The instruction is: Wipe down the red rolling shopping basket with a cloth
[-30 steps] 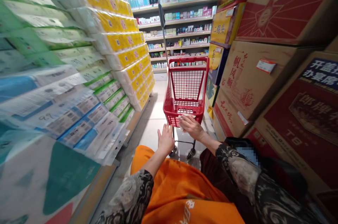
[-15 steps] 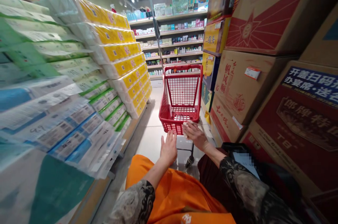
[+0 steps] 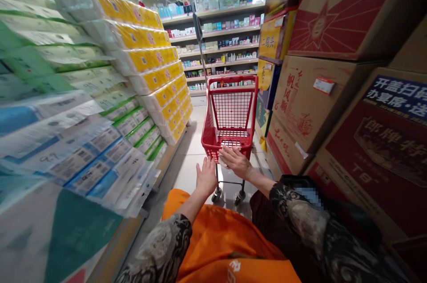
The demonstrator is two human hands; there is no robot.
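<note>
A small red shopping cart (image 3: 230, 111) with a mesh back panel stands in the aisle before me, its near end towards me. My right hand (image 3: 236, 162) presses a pale crumpled cloth (image 3: 223, 164) against the cart's near rim. Most of the cloth is hidden under the fingers. To its left, my left hand (image 3: 207, 177) has its fingers stretched out and holds nothing. Its fingertips are at the cart's lower near edge; whether they touch it, I cannot tell.
Tissue packs in yellow wrap (image 3: 143, 58) and green packs (image 3: 133, 125) are piled on the left. Stacked cartons (image 3: 300, 100) line the right side. Shelves of small goods (image 3: 230, 47) stand behind the cart. A dark bin-like object (image 3: 296, 180) sits low on the right.
My right hand has slid left along the cart's near rim with the cloth. My left hand has shifted slightly left, staying open. The view has tilted down a little.
</note>
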